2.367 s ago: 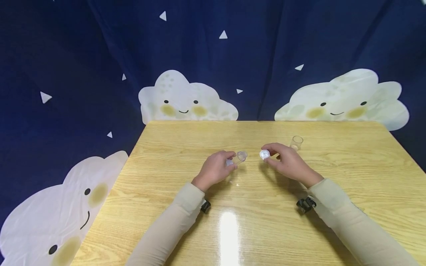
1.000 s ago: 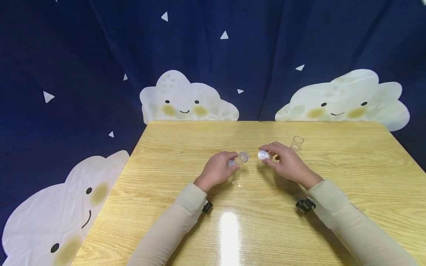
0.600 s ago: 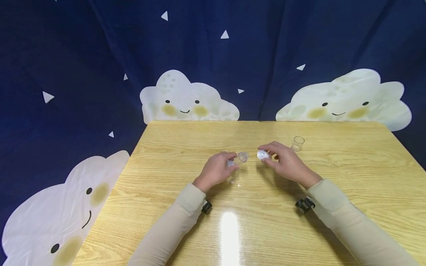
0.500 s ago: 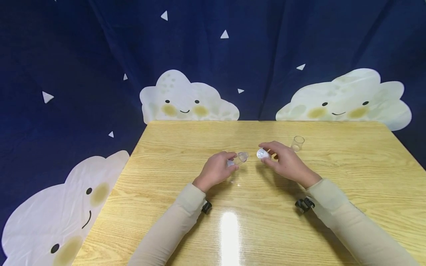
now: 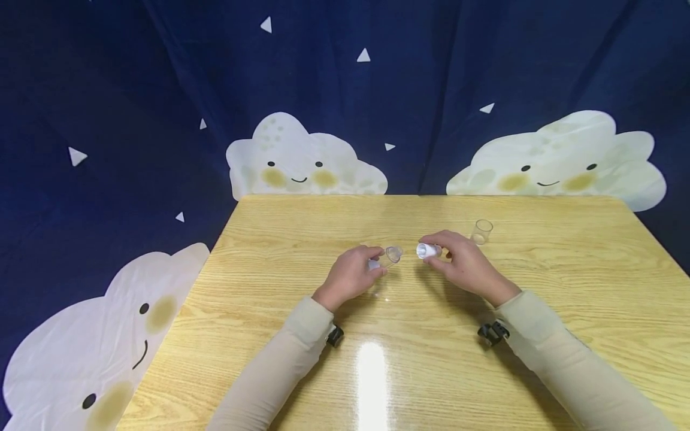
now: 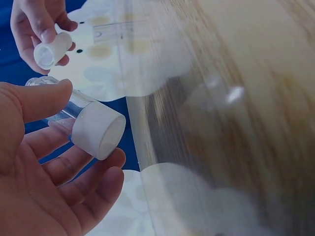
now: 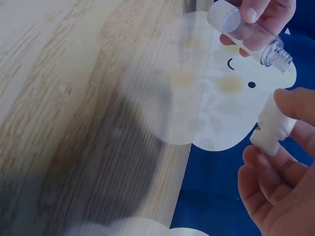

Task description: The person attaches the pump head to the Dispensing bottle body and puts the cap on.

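**Clear bottle (image 5: 389, 258) and white piece (image 5: 429, 251), held up near each other**

So, nearest are two beige sleeves (image 5: 266, 371). Left hand (image 5: 349, 275) has the bottle pinched between thumb and fingers, above the desk (image 5: 566, 281) toward its far edge. It's tilted: see-through body, white base, clear threaded neck pointing right. Right hand (image 5: 462, 261) pinches the white piece just across from it, not touching; that's opaque, with a round hollow end facing the neck. Past that, a clear cup (image 5: 481, 232) sits toward the far right corner. Beyond the far edge: navy curtain (image 5: 318, 72), smiley clouds (image 5: 302, 152).
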Motion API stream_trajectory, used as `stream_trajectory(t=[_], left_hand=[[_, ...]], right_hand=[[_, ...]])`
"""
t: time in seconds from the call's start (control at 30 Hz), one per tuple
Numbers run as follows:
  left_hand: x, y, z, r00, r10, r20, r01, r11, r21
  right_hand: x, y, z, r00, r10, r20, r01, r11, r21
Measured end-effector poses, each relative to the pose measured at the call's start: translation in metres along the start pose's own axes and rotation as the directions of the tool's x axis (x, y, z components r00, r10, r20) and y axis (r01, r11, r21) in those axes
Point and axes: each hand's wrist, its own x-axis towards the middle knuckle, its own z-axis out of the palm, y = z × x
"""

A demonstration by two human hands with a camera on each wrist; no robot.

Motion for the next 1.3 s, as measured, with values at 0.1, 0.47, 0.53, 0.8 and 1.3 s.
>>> stream_trajectory(t=[0.1,0.47,0.53,0.8,1.3], left_hand=[[0.0004,-0.0002,0.0005,1.000,-0.002,-0.002,0.002,1.000,0.000],[-0.0008,-0.0030,0.0026,1.000,0.003,0.002,-0.003,1.000,-0.003],[-0.0018,-0.0034,0.0025,1.000,-0.004,0.003,0.004,1.000,-0.002],[0.0025,-0.0009,0.0039,1.000,0.017,-0.005,-0.017,1.000,-0.009],[0.0037,-0.0002,0.0027,1.000,0.015,0.000,-0.015,1.000,0.011]], right_hand=[[-0.0003,0.0014,0.0016,1.000,-0.016,-0.009,0.016,1.000,0.007],[-0.0008,0.0031,0.0061,0.999,-0.046,-0.015,0.047,0.998,0.030],[-0.0003,0.0029,0.0066,0.998,-0.056,-0.013,0.057,0.998,0.031],[0.0006,0.0037,0.0029,0.999,-0.033,-0.006,0.033,0.999,0.021],[-0.0013,0.0029,0.0017,1.000,0.010,-0.020,-0.010,1.000,0.009]])
